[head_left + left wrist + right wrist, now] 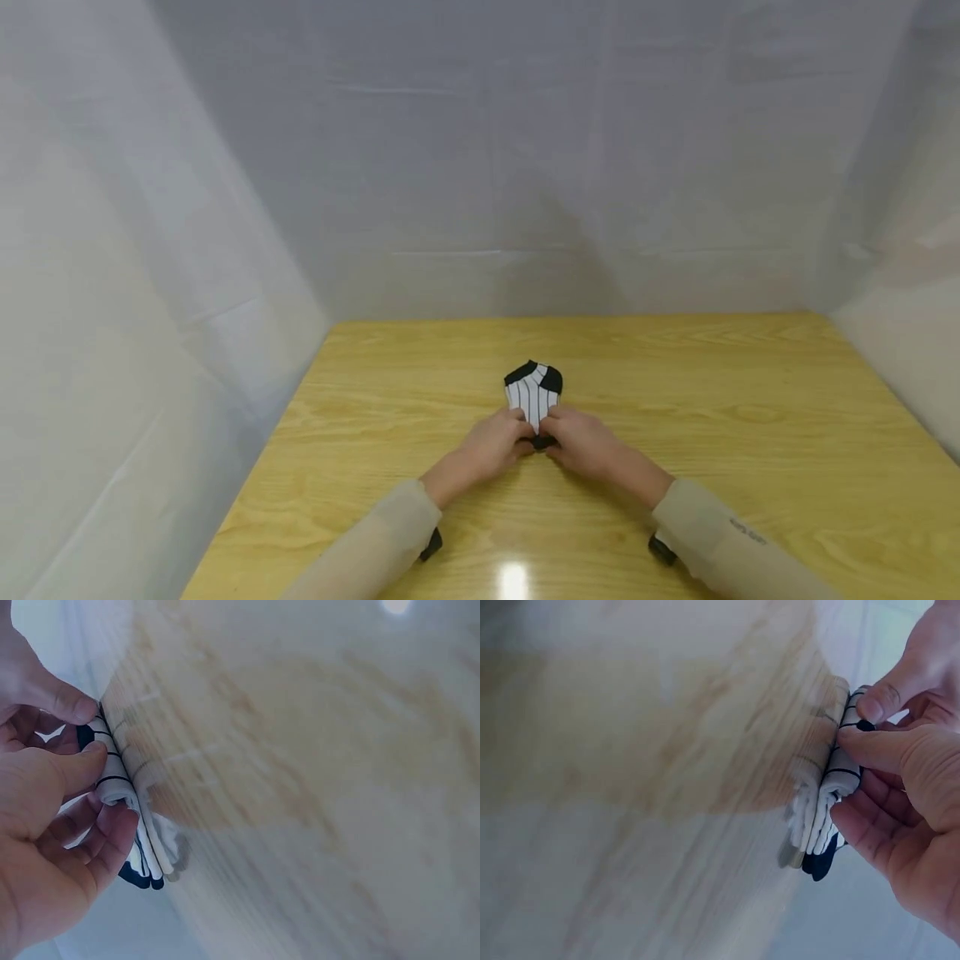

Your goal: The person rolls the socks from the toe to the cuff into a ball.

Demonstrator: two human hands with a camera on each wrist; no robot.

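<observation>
Both hands — left hand (491, 446) and right hand (581, 442) — pinch the near end of the striped socks (533, 393) lying mid-table (750, 400); folding seems underway — next, an even tuck.

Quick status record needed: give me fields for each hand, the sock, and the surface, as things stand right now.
left hand: pinches the near end of the sock, thumb on top
right hand: pinches the same near end, beside the left hand
sock: white with thin dark stripes and black patches at the far end; lies flat on the table, layers stacked at the gripped end
table: light wood, glossy, with a light glare near the front edge
surroundings: pale sheeting behind and at both sides
</observation>
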